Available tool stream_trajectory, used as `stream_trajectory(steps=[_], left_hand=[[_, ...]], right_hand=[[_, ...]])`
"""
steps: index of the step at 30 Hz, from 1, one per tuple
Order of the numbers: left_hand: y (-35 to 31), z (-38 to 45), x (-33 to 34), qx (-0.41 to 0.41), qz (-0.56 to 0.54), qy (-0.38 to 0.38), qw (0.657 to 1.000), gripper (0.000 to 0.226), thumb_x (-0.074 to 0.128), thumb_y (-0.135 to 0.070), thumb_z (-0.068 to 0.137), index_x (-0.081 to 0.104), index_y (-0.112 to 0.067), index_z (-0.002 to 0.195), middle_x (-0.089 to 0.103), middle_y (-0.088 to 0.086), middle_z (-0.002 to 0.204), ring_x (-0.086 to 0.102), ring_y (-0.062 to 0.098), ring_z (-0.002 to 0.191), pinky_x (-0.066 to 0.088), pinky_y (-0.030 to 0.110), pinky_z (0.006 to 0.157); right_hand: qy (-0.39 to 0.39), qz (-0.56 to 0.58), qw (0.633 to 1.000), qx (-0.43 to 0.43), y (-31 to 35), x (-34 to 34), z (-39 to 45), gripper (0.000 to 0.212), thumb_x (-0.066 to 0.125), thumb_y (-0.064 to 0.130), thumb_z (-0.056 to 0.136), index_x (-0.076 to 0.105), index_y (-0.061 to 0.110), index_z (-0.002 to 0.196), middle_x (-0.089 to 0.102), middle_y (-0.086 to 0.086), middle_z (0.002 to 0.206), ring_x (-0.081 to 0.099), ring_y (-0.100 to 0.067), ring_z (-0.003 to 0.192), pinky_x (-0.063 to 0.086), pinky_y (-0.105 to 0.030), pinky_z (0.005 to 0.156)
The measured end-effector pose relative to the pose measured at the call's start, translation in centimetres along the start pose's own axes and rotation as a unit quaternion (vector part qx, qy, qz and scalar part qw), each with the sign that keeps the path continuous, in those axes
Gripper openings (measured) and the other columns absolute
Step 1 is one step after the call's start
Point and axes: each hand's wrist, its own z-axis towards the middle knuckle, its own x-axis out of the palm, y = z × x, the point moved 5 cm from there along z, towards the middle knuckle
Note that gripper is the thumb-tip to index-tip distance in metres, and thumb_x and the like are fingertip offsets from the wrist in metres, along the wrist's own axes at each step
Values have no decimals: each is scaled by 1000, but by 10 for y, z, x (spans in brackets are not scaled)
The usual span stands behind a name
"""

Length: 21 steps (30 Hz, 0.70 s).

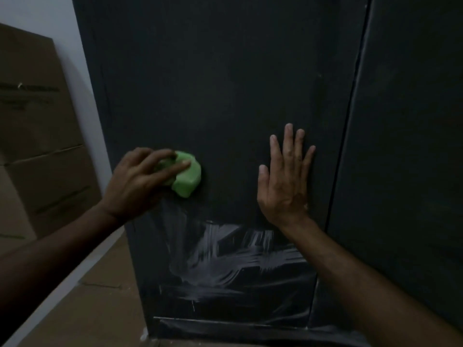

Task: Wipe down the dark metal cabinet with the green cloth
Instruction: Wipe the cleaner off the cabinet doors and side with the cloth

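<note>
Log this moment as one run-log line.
left hand: grips bunched green cloth on dark metal cabinet | right hand: flat on panel | wet streaks: below

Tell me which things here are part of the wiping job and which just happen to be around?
Part of the job:
- balled-up green cloth
- dark metal cabinet, streaky smears low down
- left hand gripping the cloth
- right hand flat on the cabinet

Just around:
- stacked brown cardboard boxes
- white wall
</note>
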Motion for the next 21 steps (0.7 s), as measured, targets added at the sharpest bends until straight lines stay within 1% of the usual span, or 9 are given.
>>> stream_trajectory(steps=[3,6,8,10,12,15,17,19,21], left_hand=[[-12,32,6,-106,-37,-48,992,41,46,-29,108,62,-18,143,60,23,134,54,45,101,49,51,81],[-47,4,23,13,-55,14,998,43,56,-26,100,63,-21,142,65,22,132,60,43,99,54,51,80],[-47,-36,21,104,-51,80,990,45,51,-27,101,56,-26,146,67,19,132,62,39,101,58,50,78],[-20,-50,9,119,-41,87,988,38,42,-27,108,53,-28,144,67,21,132,65,43,99,58,53,76],[17,-35,-4,50,-22,35,998,38,46,-26,106,53,-26,144,63,26,133,61,48,101,53,55,77],[60,4,-17,-120,-7,-53,991,49,56,-22,100,50,-19,149,53,29,137,52,50,108,46,54,83],[50,1,-9,-158,-26,-69,985,49,56,-21,100,52,-16,148,51,31,137,50,50,111,44,53,87],[18,-27,4,-86,-46,-26,995,48,56,-23,99,54,-16,146,54,31,137,54,50,110,47,54,88],[-18,-70,15,43,-50,67,996,48,54,-24,97,57,-23,145,63,26,133,64,44,104,55,52,83]], right_hand=[[24,14,999,-23,26,11,-4,63,47,21,98,30,-1,155,12,-24,166,4,-42,155,8,-68,120],[33,17,999,-31,37,19,-5,64,47,21,98,29,-2,155,11,-23,166,3,-41,155,8,-67,121],[36,7,999,-37,33,20,-6,65,47,20,98,28,-1,156,9,-22,167,2,-39,156,8,-65,122],[36,-11,998,-53,27,21,-7,65,46,21,98,25,1,157,7,-19,168,0,-36,156,7,-62,123],[33,-17,998,-57,26,22,-8,66,46,21,98,25,1,157,5,-18,169,-2,-35,156,5,-61,124],[26,-27,998,-48,30,25,-6,66,48,22,97,27,1,156,6,-19,168,-2,-36,156,3,-61,124],[24,-26,999,-40,32,26,-5,66,49,23,97,28,1,156,7,-21,168,-1,-38,156,3,-63,123],[25,-24,999,-37,32,26,-4,66,48,25,98,28,1,156,7,-22,167,-1,-39,156,3,-64,123],[28,-20,999,-38,32,26,-5,66,48,25,98,28,1,156,7,-22,167,-1,-39,156,4,-64,123]])
